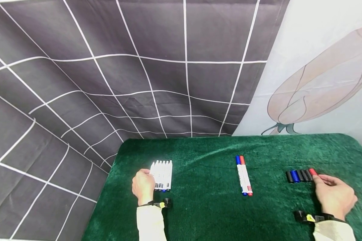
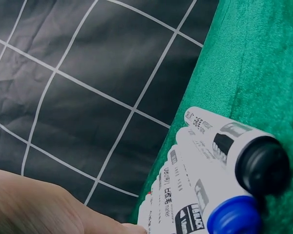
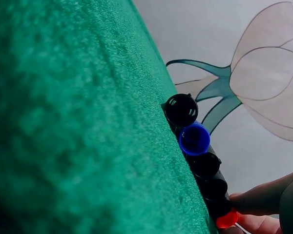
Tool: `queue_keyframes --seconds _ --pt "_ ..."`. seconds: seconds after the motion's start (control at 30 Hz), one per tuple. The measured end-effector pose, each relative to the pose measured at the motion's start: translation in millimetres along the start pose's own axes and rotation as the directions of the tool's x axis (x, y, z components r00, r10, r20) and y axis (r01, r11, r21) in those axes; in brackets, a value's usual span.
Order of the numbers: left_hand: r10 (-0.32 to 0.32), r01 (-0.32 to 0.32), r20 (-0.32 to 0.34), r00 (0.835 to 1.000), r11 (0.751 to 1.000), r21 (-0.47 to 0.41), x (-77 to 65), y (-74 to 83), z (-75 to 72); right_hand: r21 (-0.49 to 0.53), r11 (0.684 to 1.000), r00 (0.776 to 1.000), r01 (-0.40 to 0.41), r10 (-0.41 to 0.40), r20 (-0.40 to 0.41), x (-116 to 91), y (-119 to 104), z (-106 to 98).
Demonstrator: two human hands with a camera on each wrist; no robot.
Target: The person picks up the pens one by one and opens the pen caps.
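Note:
On the left, several uncapped white markers (image 1: 164,174) lie side by side in a row, nibs pointing away. My left hand (image 1: 143,185) is at the row's left end, its curled fingers pinching the outermost marker (image 1: 152,168). In the left wrist view the thumb (image 2: 112,225) meets the far end of the row; black and blue (image 2: 234,217) marker ends face the camera. At the right, a row of loose marker caps, black and blue (image 1: 295,176), lies on the cloth. My right hand (image 1: 335,195) pinches a red cap (image 1: 312,171) at that row's right end.
Two capped markers, blue (image 1: 241,175) and red (image 1: 245,175), lie side by side mid-table. A green velvety cloth (image 1: 199,214) covers the table. Behind it hangs a dark grid-patterned curtain (image 1: 166,77), with a white flower-print sheet (image 1: 313,50) to the right.

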State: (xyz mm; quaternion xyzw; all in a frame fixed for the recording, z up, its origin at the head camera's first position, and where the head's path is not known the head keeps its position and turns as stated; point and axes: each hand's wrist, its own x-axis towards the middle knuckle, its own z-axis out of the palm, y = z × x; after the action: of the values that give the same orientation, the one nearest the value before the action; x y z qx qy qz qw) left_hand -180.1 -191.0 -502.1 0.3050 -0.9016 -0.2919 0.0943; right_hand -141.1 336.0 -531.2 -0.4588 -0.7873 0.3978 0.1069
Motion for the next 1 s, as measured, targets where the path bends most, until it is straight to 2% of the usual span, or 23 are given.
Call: queue_keyframes --seconds 0.3,1.0 --pt "0.033 -0.034 -0.025 0.999 0.999 -0.032 0.6 -0.5 0.6 0.006 1.0 1.0 0.014 -0.014 -0.007 -0.4 0.7 -0.2" --pt "0.056 -0.059 -0.04 0.998 0.995 -0.08 4.3 -4.9 8.9 -0.03 0.999 1.0 0.022 -0.023 -0.005 -1.0 -0.8 0.1"
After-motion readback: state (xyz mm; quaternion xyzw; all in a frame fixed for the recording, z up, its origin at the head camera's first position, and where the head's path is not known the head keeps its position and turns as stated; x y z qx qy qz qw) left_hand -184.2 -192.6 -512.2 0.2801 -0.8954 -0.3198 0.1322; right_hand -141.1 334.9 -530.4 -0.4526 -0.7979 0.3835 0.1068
